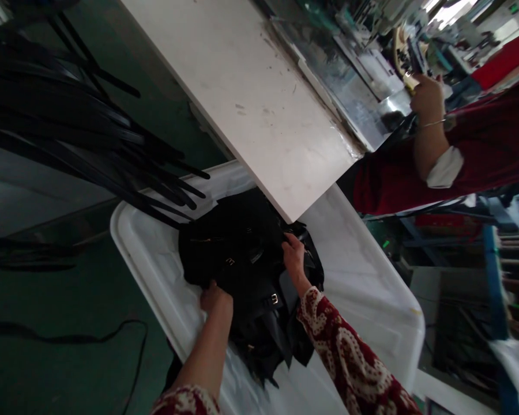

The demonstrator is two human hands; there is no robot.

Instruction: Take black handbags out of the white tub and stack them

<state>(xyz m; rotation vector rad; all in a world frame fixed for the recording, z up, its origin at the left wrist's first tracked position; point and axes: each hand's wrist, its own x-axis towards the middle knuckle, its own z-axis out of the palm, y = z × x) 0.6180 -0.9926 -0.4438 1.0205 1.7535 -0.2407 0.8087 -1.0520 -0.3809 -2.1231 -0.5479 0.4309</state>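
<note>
A pile of black pieces (242, 265) with small gold buckles lies inside a large white plastic tub (350, 276). My left hand (217, 298) grips the left edge of the black pieces, its fingertips partly hidden by them. On the right side of the pile, my right hand (294, 256) pinches the edge of a black piece, just below the corner of the white table. Both hands are closed and reach down into the tub.
A white table (281, 109) overhangs the tub's far side. Black straps (69, 109) hang at the upper left, some reaching over the tub rim. At the right, a person in dark red (480, 144) holds up a hand. A blue frame (495, 288) stands beyond.
</note>
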